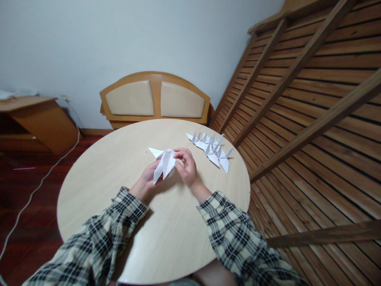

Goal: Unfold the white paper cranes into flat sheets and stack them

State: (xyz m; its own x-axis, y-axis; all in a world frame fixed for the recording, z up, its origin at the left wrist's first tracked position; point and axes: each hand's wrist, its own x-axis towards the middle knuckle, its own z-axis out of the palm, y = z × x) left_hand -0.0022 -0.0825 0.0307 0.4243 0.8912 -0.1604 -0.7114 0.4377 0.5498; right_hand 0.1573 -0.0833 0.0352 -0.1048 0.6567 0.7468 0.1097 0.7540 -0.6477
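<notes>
A: Nearest us, our plaid sleeves (238, 234) fill the lower left and lower right of the frame. Where are our hands?

B: Near the centre, over the round table (98, 171), with a white origami crane (166, 162) between them. Our left hand (146, 177) cups it from below, fingers partly hidden; our right hand (188, 169) pinches its right edge between thumb and curled fingers.

A: How do we expect it to handle?

B: Almost weightless, we judge: crisp along its creases, easily crushed at the points. We do best gripping the layered folds near its middle, sparing the thin tips.

A: And our pose?

B: Our forearms slant inward from the lower corners, hands close together. We see more paper cranes (207, 150) standing right of centre.
</notes>
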